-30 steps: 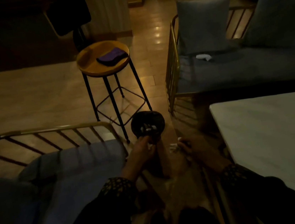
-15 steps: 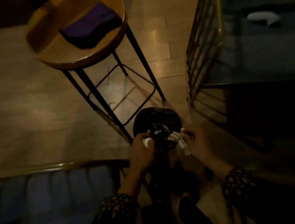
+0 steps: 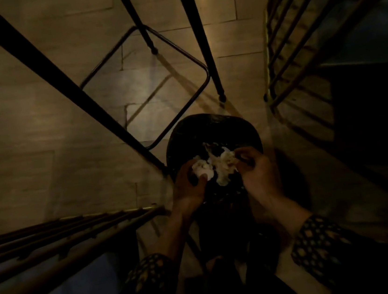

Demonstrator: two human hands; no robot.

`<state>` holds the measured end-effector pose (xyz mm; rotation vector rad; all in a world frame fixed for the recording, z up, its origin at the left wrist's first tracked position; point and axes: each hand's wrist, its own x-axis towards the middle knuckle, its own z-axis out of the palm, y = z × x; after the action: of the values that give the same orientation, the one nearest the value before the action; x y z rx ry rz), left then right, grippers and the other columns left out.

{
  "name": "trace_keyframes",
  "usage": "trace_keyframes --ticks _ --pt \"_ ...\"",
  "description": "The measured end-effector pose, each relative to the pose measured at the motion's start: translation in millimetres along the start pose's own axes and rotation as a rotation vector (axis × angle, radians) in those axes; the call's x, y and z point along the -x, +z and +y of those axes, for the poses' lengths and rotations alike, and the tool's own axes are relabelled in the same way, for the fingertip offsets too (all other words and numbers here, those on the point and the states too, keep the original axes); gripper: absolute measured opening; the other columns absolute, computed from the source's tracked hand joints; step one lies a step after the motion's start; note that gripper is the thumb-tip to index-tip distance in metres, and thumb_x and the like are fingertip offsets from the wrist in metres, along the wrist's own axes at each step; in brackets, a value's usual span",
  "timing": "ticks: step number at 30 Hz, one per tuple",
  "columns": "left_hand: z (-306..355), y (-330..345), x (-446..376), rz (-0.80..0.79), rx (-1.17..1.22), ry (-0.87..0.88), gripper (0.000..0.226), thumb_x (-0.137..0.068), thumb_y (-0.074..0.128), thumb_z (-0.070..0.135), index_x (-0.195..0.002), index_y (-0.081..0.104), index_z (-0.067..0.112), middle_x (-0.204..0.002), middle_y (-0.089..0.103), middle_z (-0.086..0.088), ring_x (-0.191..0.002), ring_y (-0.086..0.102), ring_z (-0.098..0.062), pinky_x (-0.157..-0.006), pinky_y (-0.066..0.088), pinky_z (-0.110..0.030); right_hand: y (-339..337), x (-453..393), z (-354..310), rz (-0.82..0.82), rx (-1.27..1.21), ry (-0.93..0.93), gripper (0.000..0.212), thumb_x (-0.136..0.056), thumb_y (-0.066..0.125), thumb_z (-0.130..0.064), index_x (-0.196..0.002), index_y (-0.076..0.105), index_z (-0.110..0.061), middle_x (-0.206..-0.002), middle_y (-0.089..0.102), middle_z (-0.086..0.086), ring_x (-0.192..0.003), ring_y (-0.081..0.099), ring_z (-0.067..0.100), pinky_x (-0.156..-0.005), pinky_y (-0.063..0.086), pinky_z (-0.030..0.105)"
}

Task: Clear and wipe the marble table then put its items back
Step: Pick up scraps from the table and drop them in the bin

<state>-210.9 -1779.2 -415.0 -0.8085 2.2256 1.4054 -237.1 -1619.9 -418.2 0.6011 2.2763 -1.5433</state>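
Observation:
A round black bin (image 3: 210, 130) lined with a dark bag stands on the floor below me. Over its near rim my left hand (image 3: 188, 186) grips a crumpled white tissue (image 3: 203, 170). My right hand (image 3: 258, 173) pinches a second wad of crumpled white tissue (image 3: 224, 165) right beside it, above the bin's mouth. The two wads touch in the middle. The marble table is out of view.
The black legs and footrest of a stool (image 3: 145, 79) stand just behind and left of the bin. A brass-framed sofa side (image 3: 297, 43) rises at the right, and another brass rail (image 3: 65, 238) with a blue cushion lies at the lower left. The wood floor is dim.
My head has dropped and moved closer, so the stool top and table have left the view. Both hands have come together over the bin with the tissues.

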Motion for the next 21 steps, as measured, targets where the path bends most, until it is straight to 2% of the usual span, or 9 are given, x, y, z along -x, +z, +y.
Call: trace_keyframes --ticks 2,4,7,9,11,13,16,18,21 --pt "1 -4 -1 -0.009 -0.017 0.024 0.043 -0.092 0.063 0.018 -0.133 0.051 0.02 -0.123 0.051 0.007 -0.117 0.05 -0.01 -0.09 0.041 -0.019 -2 0 3 -0.015 0.014 0.01 0.019 -0.092 0.061 -0.007 -0.11 0.064 -0.013 -0.1 0.064 -0.001 -0.098 0.061 0.011 -0.078 0.048 0.019" --pt "3 -10 8 -0.013 -0.026 0.043 0.041 -0.091 0.064 0.018 -0.13 0.052 0.023 -0.128 0.054 0.004 -0.117 0.053 -0.012 -0.097 0.046 -0.028 -9 7 0 -0.011 0.027 0.015 0.02 -0.092 0.061 -0.005 -0.109 0.064 -0.015 -0.103 0.063 -0.002 -0.101 0.061 0.014 -0.085 0.05 0.026" --pt "26 -26 28 -0.038 -0.018 0.066 0.041 -0.086 0.066 0.027 -0.125 0.055 0.022 -0.128 0.058 -0.003 -0.118 0.057 -0.019 -0.099 0.049 -0.043 -29 28 -25 0.013 0.087 -0.029 0.018 -0.091 0.062 -0.007 -0.106 0.066 -0.015 -0.106 0.064 0.001 -0.1 0.063 0.017 -0.086 0.051 0.029" --pt "57 -39 45 -0.068 -0.015 0.084 0.05 -0.079 0.063 0.036 -0.126 0.055 0.019 -0.127 0.059 -0.005 -0.118 0.057 -0.019 -0.099 0.05 -0.044 -47 41 -50 0.04 0.137 -0.046 0.019 -0.09 0.064 -0.011 -0.108 0.067 -0.015 -0.107 0.067 0.004 -0.099 0.064 0.019 -0.087 0.053 0.033" --pt "92 -48 67 -0.108 -0.008 0.111 0.048 -0.084 0.065 0.036 -0.127 0.055 0.018 -0.128 0.059 -0.005 -0.12 0.056 -0.018 -0.099 0.05 -0.043 -71 58 -82 0.065 0.124 -0.04 0.019 -0.09 0.064 -0.017 -0.108 0.067 -0.02 -0.108 0.067 0.005 -0.1 0.064 0.02 -0.087 0.054 0.038" --pt "133 -52 94 -0.142 -0.061 0.176 0.041 -0.09 0.065 0.027 -0.129 0.054 0.018 -0.13 0.058 -0.005 -0.12 0.055 -0.018 -0.1 0.049 -0.038 -102 80 -117 0.104 0.11 -0.047 0.018 -0.09 0.062 -0.017 -0.108 0.065 -0.02 -0.11 0.067 0.007 -0.102 0.064 0.022 -0.087 0.053 0.036" --pt "197 -49 137 -0.221 -0.187 0.331 0.042 -0.09 0.066 0.025 -0.129 0.054 0.015 -0.128 0.058 -0.004 -0.118 0.055 -0.018 -0.099 0.045 -0.03 -157 119 -166 0.202 0.181 -0.088 0.022 -0.09 0.061 -0.012 -0.111 0.065 -0.009 -0.114 0.065 0.013 -0.108 0.06 0.026 -0.092 0.041 0.028" --pt "243 -41 161 -0.312 -0.273 0.448 0.046 -0.089 0.067 0.022 -0.131 0.052 0.01 -0.125 0.058 -0.004 -0.114 0.054 -0.017 -0.097 0.042 -0.028 -200 140 -194 0.268 0.244 -0.151 0.026 -0.089 0.062 -0.008 -0.115 0.066 -0.002 -0.117 0.065 0.017 -0.111 0.059 0.031 -0.096 0.038 0.027" --pt "309 -15 191 -0.392 -0.403 0.633 0.047 -0.086 0.07 0.017 -0.129 0.054 0.006 -0.122 0.06 -0.016 -0.109 0.059 -0.028 -0.092 0.044 -0.031 -270 161 -218 0.373 0.282 -0.174 0.03 -0.091 0.062 -0.013 -0.118 0.064 -0.001 -0.119 0.063 0.017 -0.112 0.058 0.03 -0.096 0.04 0.029"
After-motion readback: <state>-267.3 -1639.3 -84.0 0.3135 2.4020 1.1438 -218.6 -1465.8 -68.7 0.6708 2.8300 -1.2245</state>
